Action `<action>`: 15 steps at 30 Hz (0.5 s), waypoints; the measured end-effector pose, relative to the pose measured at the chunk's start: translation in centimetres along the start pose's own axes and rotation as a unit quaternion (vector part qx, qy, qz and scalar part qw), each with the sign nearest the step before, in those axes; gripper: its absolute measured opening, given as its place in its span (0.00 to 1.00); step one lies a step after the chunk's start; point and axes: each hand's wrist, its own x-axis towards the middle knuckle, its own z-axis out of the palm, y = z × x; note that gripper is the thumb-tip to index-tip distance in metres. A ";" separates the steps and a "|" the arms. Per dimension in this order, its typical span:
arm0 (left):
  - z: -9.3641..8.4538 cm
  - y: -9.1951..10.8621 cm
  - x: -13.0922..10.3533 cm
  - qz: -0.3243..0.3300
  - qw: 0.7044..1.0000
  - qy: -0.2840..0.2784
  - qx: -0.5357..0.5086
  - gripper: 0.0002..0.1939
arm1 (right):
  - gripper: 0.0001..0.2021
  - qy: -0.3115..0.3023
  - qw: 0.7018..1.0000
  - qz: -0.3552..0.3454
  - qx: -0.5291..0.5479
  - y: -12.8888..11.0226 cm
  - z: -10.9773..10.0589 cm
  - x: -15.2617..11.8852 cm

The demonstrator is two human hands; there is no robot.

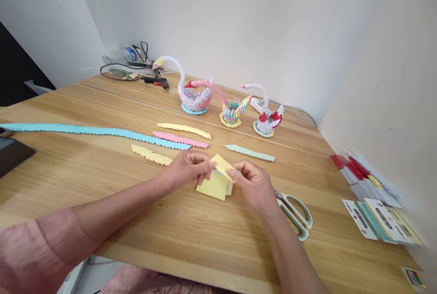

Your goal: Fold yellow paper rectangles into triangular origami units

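A small yellow sheet of paper [223,165] is held up between my two hands, apparently folded or bent. My left hand [191,166] pinches its left edge with thumb and fingers. Gripping the right corner is my right hand [251,180], its fingers curled in. Just below lies a pad of yellow square paper [212,185] on the table, partly covered by the held sheet. Scissors [295,214] with pale green handles rest beside my right wrist. A yellow strip of folded pieces [150,154] reaches behind my left hand.
Long blue [102,132], pink [180,139], yellow [184,129] and green [251,152] paper strips lie ahead. Three paper swans [194,98] stand farther back. A glue gun [157,81] and plastic bottle [119,55] are at back left. Paper packs [382,219] lie at right.
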 end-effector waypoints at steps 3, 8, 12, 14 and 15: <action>-0.3 0.2 0.2 0.020 0.992 0.078 -0.095 0.15 | 0.12 0.045 0.999 -0.002 0.015 0.0 0.0 0.1; 0.5 -0.4 0.1 -0.034 0.997 -0.008 -0.065 0.21 | 0.12 0.047 0.999 0.000 0.004 0.2 0.6 0.0; 0.4 -0.1 -0.1 -0.052 0.997 -0.025 -0.042 0.17 | 0.11 0.018 0.999 -0.019 -0.024 0.0 0.4 -0.3; 0.1 0.2 -0.1 -0.063 0.995 -0.039 -0.061 0.17 | 0.11 0.033 0.993 -0.090 -0.065 -0.2 -0.1 -0.3; -0.1 0.4 0.0 -0.067 0.994 -0.053 -0.070 0.17 | 0.11 0.040 0.983 -0.143 -0.111 -0.4 -0.4 -0.3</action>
